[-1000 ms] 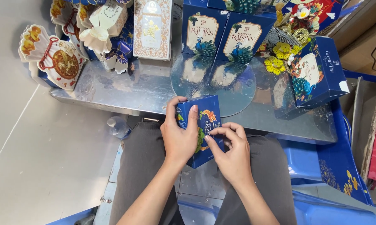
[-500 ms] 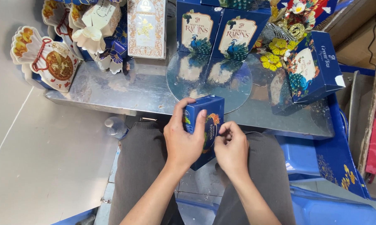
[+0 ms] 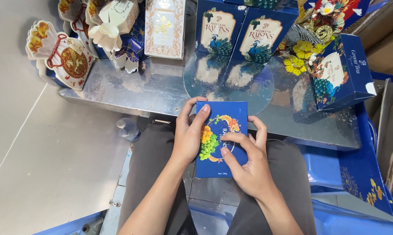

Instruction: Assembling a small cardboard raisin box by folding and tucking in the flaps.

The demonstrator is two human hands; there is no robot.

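While we sit at the metal table [image 3: 131, 93], we hold a blue box [image 3: 221, 138] over our lap, its printed face up and its long axis running away from us toward the table edge. Our left hand [image 3: 188, 135] wraps the left side, fingers curled over the top corner. Our right hand [image 3: 248, 163] lies on the front, fingers loosely bent. Two peacock boxes [image 3: 237, 32] stand beyond.

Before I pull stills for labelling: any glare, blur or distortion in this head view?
Head view: sharp on the blue box and both hands, left hand, right hand; the metal table mirrors the standing boxes; edges bow from the wide lens.
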